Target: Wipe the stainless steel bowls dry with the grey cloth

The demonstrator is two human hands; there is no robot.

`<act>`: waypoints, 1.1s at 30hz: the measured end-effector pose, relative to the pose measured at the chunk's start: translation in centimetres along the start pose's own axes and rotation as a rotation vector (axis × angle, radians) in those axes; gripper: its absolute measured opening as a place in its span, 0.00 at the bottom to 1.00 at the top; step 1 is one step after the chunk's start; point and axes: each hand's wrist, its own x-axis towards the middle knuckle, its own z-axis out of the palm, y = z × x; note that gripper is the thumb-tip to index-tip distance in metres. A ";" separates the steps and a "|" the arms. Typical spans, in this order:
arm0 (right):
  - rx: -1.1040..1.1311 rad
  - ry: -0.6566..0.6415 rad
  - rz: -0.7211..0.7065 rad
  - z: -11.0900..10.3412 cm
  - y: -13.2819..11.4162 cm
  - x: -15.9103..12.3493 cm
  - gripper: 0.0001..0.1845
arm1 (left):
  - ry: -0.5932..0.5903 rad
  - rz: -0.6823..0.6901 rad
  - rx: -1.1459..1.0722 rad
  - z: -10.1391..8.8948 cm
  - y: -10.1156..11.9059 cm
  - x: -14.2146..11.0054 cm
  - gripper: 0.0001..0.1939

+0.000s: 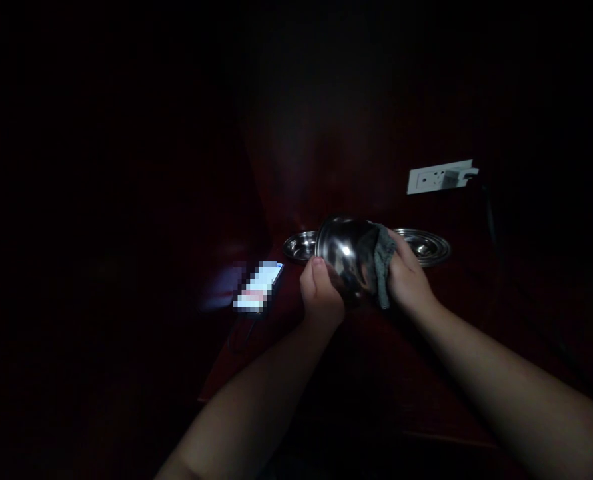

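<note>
Near the far edge of the worktop (287, 303), the left dish (300, 247) and right dish (434, 248) are obstacles, with the metal vessel (346, 253) in front, between the left hand (322, 293) and the cloth (384, 270) under the right hand (410, 275). The phone (259, 288) obstructs the left edge. A narrow gap separates phone and left hand; a wider one opens from the front edge between the forearms (256, 393).

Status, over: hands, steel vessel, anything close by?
Left hand gripping steel vessel at one end. Right hand holding grey cloth at the other end. Vessel tipped sideways. Steel dishes behind, lit phone at left.
</note>
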 end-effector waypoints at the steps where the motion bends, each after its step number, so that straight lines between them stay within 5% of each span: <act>1: -0.005 -0.027 0.015 0.1 0.2 -0.1 0.22 | 0.057 -0.028 -0.039 0.1 -0.2 0.3 0.18; 5: -0.069 -0.111 -0.001 0.4 0.8 -0.6 0.26 | 0.230 -0.153 -0.215 0.8 -1.1 1.5 0.13; 9: -0.236 -0.187 -0.203 0.4 0.7 -1.1 0.28 | 0.292 -0.309 -0.477 1.3 -1.0 2.2 0.13; 13: -0.387 -0.237 -0.376 0.0 0.3 -1.3 0.29 | 0.223 -0.386 -0.627 1.6 0.2 2.3 0.15; 19: -0.472 -0.124 -0.495 -0.5 0.0 -1.0 0.29 | -0.018 -0.586 -0.791 1.7 1.5 1.9 0.18; 25: -0.497 -0.103 -0.560 -0.6 0.1 -0.7 0.27 | -0.218 -0.621 -0.807 1.6 1.9 1.7 0.22; 33: -0.508 -0.128 -0.572 -0.6 -0.4 -0.7 0.29 | -0.282 -0.634 -0.783 2.2 2.1 0.3 0.21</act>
